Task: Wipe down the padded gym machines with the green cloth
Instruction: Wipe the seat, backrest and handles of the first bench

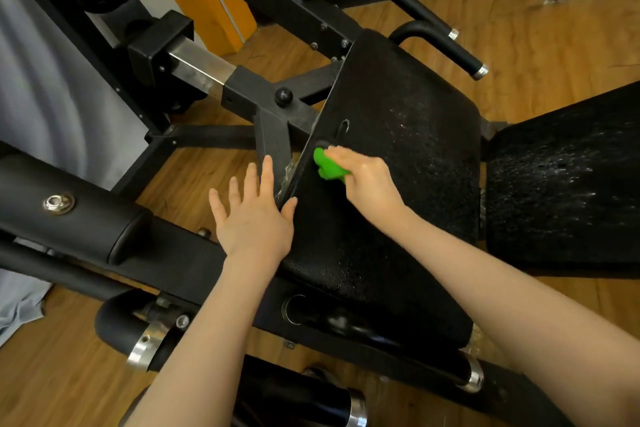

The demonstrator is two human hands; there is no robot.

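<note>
A black padded seat [398, 156] of a gym machine fills the middle of the head view, its surface speckled with droplets. My right hand [367, 180] grips a bunched green cloth [327, 165] and presses it on the pad near its left edge. My left hand [254, 215] hovers beside that edge with fingers spread straight; its thumb touches the pad's rim. A second black pad [568, 184] lies to the right, also speckled.
The machine's black steel frame [270, 107] with a knob runs left of the seat. Padded rollers [69, 204] with chrome end caps lie at the lower left. Two black handles [446, 42] stick out behind the seat. The floor [519, 31] is wood.
</note>
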